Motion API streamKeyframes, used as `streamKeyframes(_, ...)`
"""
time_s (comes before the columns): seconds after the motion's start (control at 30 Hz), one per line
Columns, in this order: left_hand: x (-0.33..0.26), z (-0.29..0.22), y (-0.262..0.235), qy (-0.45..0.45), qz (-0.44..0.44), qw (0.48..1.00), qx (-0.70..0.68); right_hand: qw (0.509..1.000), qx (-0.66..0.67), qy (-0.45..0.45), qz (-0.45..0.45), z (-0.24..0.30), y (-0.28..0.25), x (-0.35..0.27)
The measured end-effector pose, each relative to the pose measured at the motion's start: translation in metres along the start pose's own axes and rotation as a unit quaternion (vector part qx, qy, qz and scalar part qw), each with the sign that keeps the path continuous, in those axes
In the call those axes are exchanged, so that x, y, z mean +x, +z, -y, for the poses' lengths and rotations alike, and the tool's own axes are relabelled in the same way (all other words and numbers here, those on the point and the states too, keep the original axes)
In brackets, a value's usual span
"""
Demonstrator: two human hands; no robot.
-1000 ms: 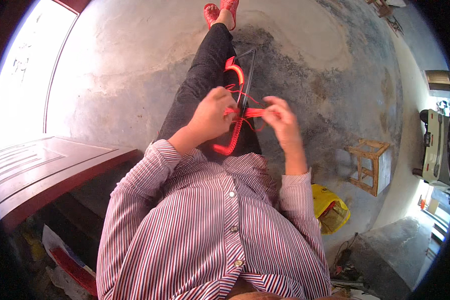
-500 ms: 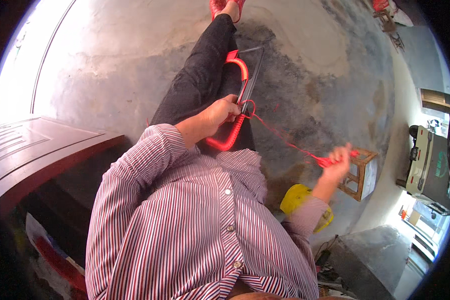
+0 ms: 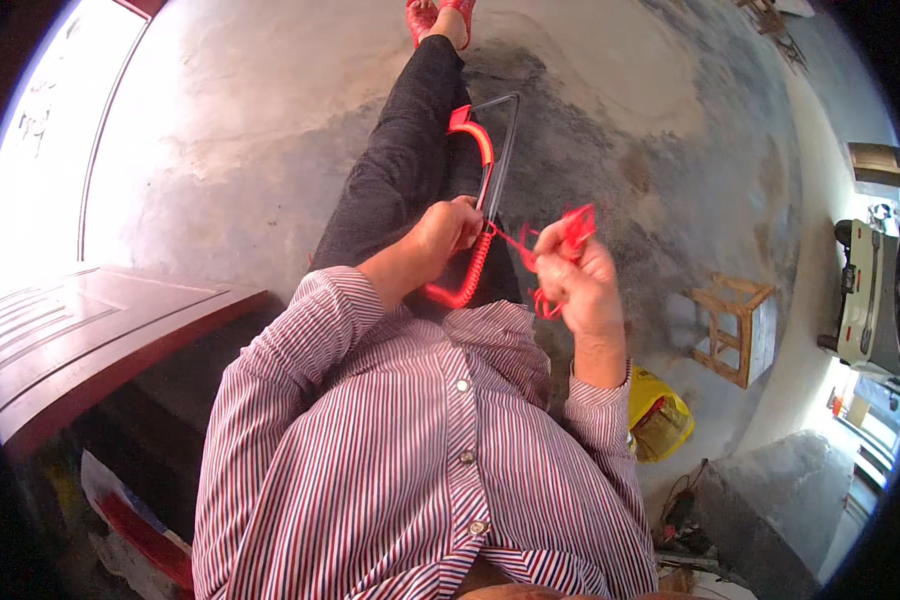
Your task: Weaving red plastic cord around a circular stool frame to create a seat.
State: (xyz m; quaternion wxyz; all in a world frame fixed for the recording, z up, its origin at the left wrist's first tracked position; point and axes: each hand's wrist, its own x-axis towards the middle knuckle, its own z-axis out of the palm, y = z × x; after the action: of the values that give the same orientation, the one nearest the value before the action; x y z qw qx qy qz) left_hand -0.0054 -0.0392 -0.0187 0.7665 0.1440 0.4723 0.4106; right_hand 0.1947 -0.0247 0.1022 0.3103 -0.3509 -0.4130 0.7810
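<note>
A thin metal frame [image 3: 507, 150], bent into an angular loop, rests over my legs. Along one side runs a curved red and orange strip [image 3: 482, 137]; the lower bend is tightly wound with red cord [image 3: 463, 292]. My left hand [image 3: 442, 233] pinches the frame at the upper end of that winding, its fingertips partly hidden. From there a loose length of cord runs right to my right hand [image 3: 582, 285], which is closed around a bunch of red cord [image 3: 578, 226]. Loops of it dangle below the fingers. The right hand is slightly blurred.
My outstretched legs [image 3: 400, 140] lie over a stained concrete floor [image 3: 260, 150]. At the right stand a wooden stool [image 3: 735, 330] and a yellow bag [image 3: 660, 420]. A panelled brown door [image 3: 100, 330] is at the left. A vehicle [image 3: 860, 290] shows at the far right.
My right hand has come back left toward the frame with the cord bunch, and the stretched cord has gone slack. My left hand keeps its hold on the frame.
</note>
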Motion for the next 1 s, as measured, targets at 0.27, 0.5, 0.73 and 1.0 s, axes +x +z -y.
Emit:
streamKeyframes(0.27, -0.008, 0.007, 0.018, 0.29, -0.173, 0.867, 0.366, 0.998, 0.056, -0.006, -0.018, 0.022, 0.014, -0.015)
streamKeyframes(0.5, -0.034, -0.029, 0.032, 0.348, -0.156, 0.88, 0.283, 0.899, -0.338, -0.265, 0.083, 0.031, -0.021, 0.012)
streamKeyframes(0.73, -0.041, -0.015, 0.006, 0.154, -0.175, 0.799, 0.555, 0.812, -0.57, -0.114, 0.046, -0.074, -0.012, 0.056)
streamKeyframes(1.0, -0.068, -0.055, 0.044, 0.288, -0.152, 0.859, 0.395, 0.912, -0.364, -0.184, -0.035, -0.028, 0.004, 0.038)
